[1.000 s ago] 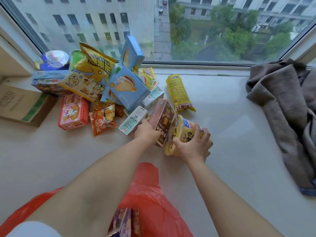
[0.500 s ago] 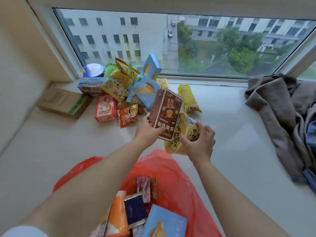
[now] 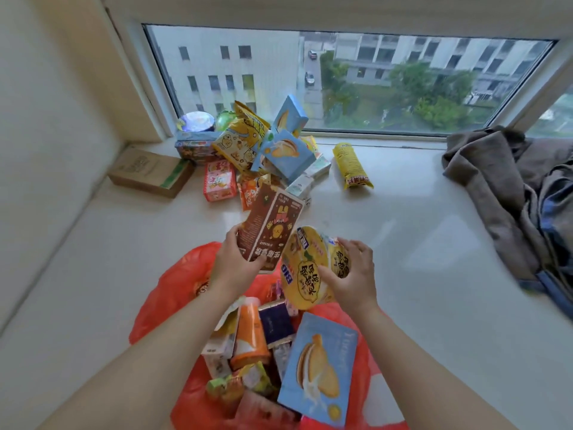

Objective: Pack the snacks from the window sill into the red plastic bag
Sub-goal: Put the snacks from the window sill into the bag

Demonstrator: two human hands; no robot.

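A wide pale window sill runs beneath a large window that looks down on buildings and trees. A heap of grey-brown cloth lies along the sill's right side. At the near edge, an open red plastic bag already holds several snacks, among them a light blue box showing a cream sandwich cake, an orange packet and a dark blue box. At the far left of the sill, against the glass, the remaining pile of snacks includes blue boxes, yellow bags, a red and pink box and small cartons. A flat brown cardboard box lies just left of the pile, in the corner by the wall. A yellow packet lies alone to the right of the pile. The left hand grips the lower end of a brown box between thumb and fingers, holding it tilted above the far rim of the bag. Beside it, the right hand curls its fingers around the side of a round yellow tub, tipped so that its lid faces the camera, also above the bag's opening.
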